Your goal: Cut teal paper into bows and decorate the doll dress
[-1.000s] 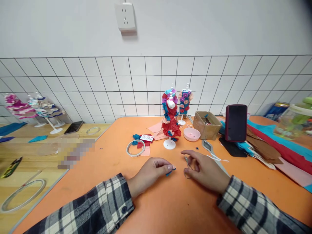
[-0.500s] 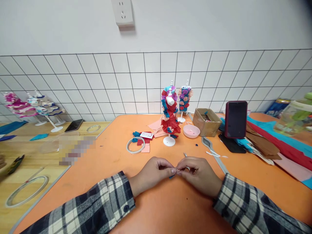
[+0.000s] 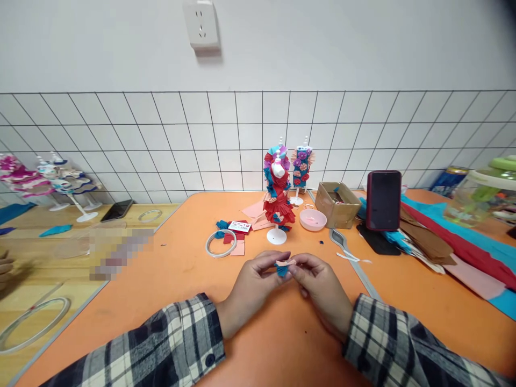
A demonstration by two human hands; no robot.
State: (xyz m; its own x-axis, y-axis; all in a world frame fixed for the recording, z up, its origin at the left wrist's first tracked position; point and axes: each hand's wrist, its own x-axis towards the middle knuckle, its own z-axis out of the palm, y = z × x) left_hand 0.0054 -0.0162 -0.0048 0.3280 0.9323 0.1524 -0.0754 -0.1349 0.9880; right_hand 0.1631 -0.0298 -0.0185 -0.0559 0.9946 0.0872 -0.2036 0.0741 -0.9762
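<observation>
A small pleated piece of blue and pink crepe paper (image 3: 282,270) is held between both hands above the orange table. My left hand (image 3: 255,287) pinches its left side with thumb and fingers. At its right edge, my right hand (image 3: 322,287) is closed, thumb against fingertips. Just beyond the hands, a mini mannequin (image 3: 278,201) wears a ruffled red, blue and purple paper dress on a white round base. Left of it lies a roll of tape (image 3: 207,248), beside red, pink and blue paper scraps (image 3: 237,247).
A pink bowl (image 3: 313,220), a cardboard box (image 3: 337,207) and a second dressed mannequin (image 3: 301,167) stand at the back. An upright phone (image 3: 384,201) and coloured paper sheets (image 3: 431,234) occupy the right. A co-worker's hand (image 3: 5,267) shows at far left.
Both hands have lifted slightly and tilted the pleated paper, so its blue fan and pink edge now show. A thin silvery object by my right hand is no longer visible. The view has shifted slightly.
</observation>
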